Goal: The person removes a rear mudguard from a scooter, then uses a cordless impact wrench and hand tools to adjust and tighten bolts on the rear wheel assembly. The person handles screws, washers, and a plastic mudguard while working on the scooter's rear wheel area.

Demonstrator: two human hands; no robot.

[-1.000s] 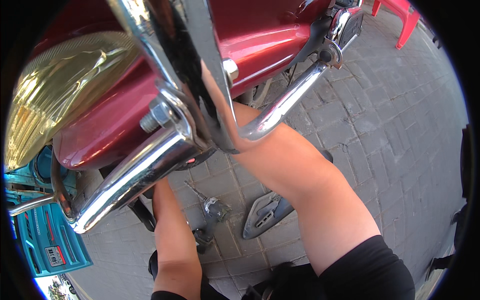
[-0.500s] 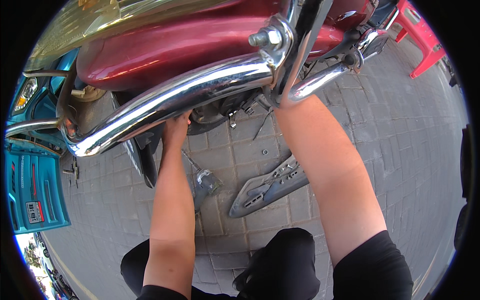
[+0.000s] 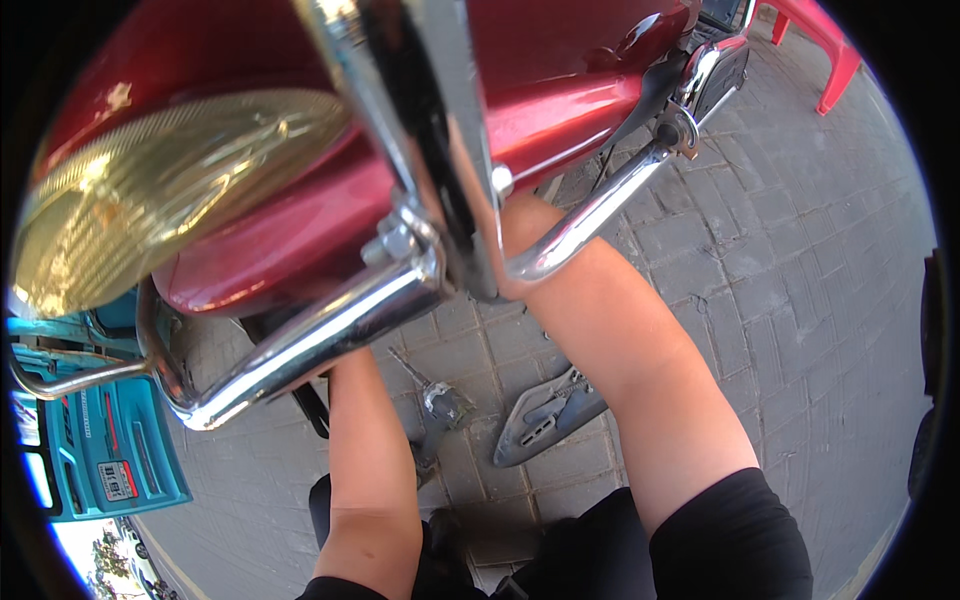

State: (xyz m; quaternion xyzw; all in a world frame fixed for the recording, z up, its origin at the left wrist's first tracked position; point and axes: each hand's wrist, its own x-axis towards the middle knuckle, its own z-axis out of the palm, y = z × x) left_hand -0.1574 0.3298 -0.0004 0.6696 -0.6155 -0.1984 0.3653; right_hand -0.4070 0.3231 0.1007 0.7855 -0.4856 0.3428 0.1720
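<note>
Both hands are out of sight: the left forearm (image 3: 372, 460) runs up from 6 o'clock and vanishes behind the chrome bar (image 3: 320, 335), and the right forearm (image 3: 640, 370) climbs from 5 o'clock and slips behind the chrome tubes near the centre, so whether either hand is clenched or released cannot be told.

Nearest, on the paved ground (image 3: 800, 280) between the two forearms, lie a small metal part (image 3: 442, 405) and, just beside it toward 5 o'clock, a grey elongated cover (image 3: 548, 418), its long axis running from 7 to 1 o'clock.

Above them the chrome bar slants from 8 o'clock up toward the centre, blocking the view of the work. Behind it sits the red motorcycle body (image 3: 560, 60), with a large yellowish lens (image 3: 150, 190) at 10 o'clock.

Farther off, a blue crate (image 3: 110, 450) stands at 8 o'clock, and a red plastic chair (image 3: 825, 45) at 1 o'clock.
</note>
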